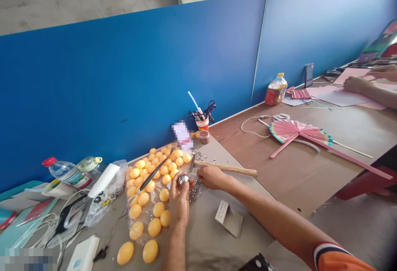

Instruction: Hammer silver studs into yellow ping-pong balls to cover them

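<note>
My left hand (180, 200) is closed around a shiny silver ball (183, 179) whose surface looks covered in small mirror-like pieces. Just to its right, my right hand (211, 177) is closed with its fingertips pressed together; whatever they may pinch is hidden. Behind my right hand lies a hammer with a wooden handle (240, 169). Small silver bits (192, 196) are scattered on the table beside both hands. Many orange balls (154, 226) lie to the left of my left hand, some on clear plastic, with a dark thin strip (154, 174) across them.
A paper cup of pens (202, 124) and a small round tub (204, 137) stand by the blue partition (124, 89). A folded card (228, 218) sits near my right forearm. Bottles and cables crowd the left. A pink paper fan (297, 129) and another person's hands (358, 85) are at right.
</note>
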`<state>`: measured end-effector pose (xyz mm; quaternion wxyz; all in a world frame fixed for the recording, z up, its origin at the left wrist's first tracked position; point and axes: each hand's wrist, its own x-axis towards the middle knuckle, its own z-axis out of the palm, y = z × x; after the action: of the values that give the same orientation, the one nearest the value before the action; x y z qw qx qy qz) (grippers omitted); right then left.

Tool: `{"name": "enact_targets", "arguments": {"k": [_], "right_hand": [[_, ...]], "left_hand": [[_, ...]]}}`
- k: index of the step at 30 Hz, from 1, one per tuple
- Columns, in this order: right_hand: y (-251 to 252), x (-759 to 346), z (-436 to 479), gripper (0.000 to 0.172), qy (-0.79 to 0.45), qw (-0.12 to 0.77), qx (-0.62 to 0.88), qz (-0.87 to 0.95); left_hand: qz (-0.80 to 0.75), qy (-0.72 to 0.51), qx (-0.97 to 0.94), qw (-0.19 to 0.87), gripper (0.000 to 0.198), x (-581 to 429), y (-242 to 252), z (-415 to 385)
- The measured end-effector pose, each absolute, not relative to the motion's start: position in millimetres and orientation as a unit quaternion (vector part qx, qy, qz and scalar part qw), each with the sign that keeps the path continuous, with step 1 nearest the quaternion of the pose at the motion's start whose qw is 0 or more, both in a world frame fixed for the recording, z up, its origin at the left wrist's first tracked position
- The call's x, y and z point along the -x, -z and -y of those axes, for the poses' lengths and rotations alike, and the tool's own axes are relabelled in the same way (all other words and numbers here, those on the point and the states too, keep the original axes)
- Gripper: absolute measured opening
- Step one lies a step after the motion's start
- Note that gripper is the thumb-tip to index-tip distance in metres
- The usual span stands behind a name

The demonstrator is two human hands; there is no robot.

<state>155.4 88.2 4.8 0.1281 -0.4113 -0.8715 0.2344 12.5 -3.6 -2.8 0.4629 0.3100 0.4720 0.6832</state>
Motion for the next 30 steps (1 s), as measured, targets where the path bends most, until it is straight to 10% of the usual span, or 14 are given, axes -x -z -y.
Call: {"name": "enact_targets", "arguments": {"k": [18,30], "right_hand": [[-13.7,-153.0,-90.2,0.006,-0.674,0.310,0.317,0.590],[-18.0,-148.4,-85.7,0.018,-0.748,0.358,0.294,0.474]], "left_hand": [[-0.428,-0.706,-0.281,0.490,0.054,-11.2,2.7,1.2],[-0.421,-0.706,-0.278,0.497,0.051,-11.2,3.6,2.3]]}}
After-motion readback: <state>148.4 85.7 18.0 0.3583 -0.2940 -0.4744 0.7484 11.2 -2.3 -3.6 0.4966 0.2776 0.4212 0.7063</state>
